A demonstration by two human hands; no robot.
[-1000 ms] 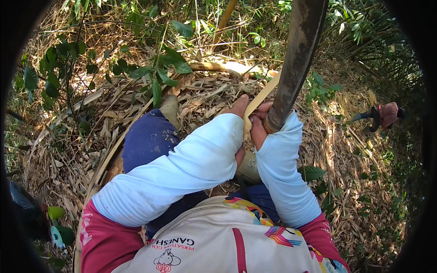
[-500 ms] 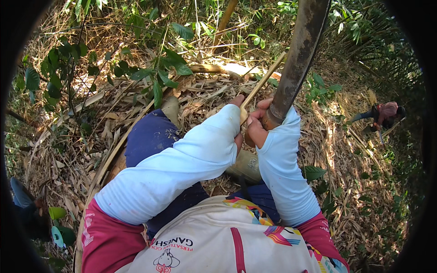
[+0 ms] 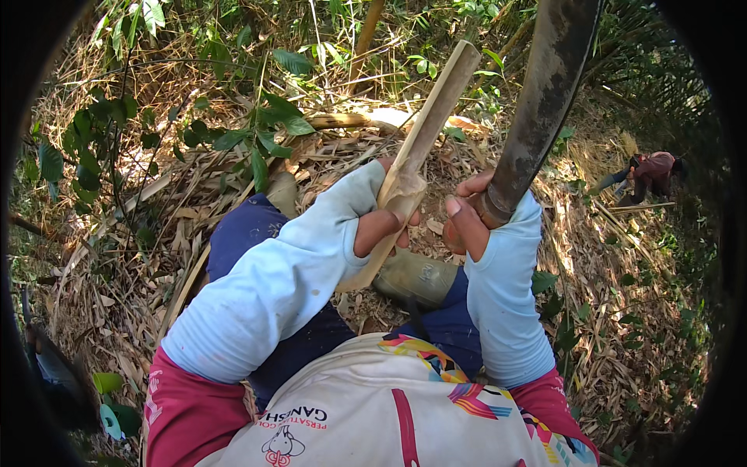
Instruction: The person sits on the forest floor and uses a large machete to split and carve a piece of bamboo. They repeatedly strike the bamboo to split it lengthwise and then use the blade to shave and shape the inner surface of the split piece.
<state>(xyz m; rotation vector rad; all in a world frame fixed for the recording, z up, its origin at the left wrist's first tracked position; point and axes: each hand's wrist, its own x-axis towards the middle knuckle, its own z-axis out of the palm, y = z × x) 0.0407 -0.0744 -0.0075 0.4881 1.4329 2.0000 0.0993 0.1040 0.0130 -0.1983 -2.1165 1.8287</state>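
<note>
My left hand (image 3: 380, 227) grips a split piece of bamboo (image 3: 433, 117), thumb across its pale, hollow inner face. A ridge like a node crosses the piece just above the thumb. It slants up and away to the right, its lower end near my knees. In my right hand (image 3: 470, 216), fingers are wrapped round the handle of a machete, mostly hidden by the hand and sleeve. The dark, stained machete blade (image 3: 541, 101) points up and away, apart from the bamboo. Pale blue sleeves cover both forearms.
Dry leaves (image 3: 117, 311) cover the ground round my legs and olive boot (image 3: 420, 279). Leafy stems (image 3: 117, 148) stand at the left. Another person (image 3: 652, 175) bends over at the far right. A green cup-like thing (image 3: 107, 382) shows at lower left.
The bamboo has turned from edge-on to show its broad inner face. My left hand has shifted slightly left, while the right hand and machete have moved right, widening the gap.
</note>
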